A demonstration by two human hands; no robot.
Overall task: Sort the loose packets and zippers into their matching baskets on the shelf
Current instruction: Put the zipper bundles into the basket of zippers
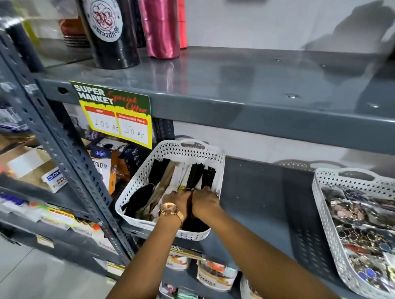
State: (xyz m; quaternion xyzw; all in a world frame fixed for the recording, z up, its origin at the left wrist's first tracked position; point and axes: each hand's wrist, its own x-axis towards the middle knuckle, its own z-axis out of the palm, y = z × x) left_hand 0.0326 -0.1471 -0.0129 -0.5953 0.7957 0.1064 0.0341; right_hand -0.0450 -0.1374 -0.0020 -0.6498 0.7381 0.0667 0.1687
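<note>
Zippers [192, 178], black, white and beige, lie lengthwise in a white perforated plastic basket [216, 159] with a handle cut-out, which sits on the middle tier of a grey metal shelf [257, 196] with its near end jutting past the shelf's front edge. Black zippers fill both sides of the basket, and the pale ones lie in between. Both hands are down inside it, side by side and touching. The left hand [178, 199], with a rose-gold wristwatch [168, 209] on its wrist, and the right hand [204, 201] are bent over the zipper ends near the middle; whether the fingers are pinching a zipper or only pressing on the pile cannot be told.

Well apart to the right on the same tier stands a second white perforated basket [324, 212], filled with clear packets of colourful trinkets [359, 233]. A yellow and green price tag [117, 115] hangs from the tier above, where a pink satin roll [160, 25] stands.
</note>
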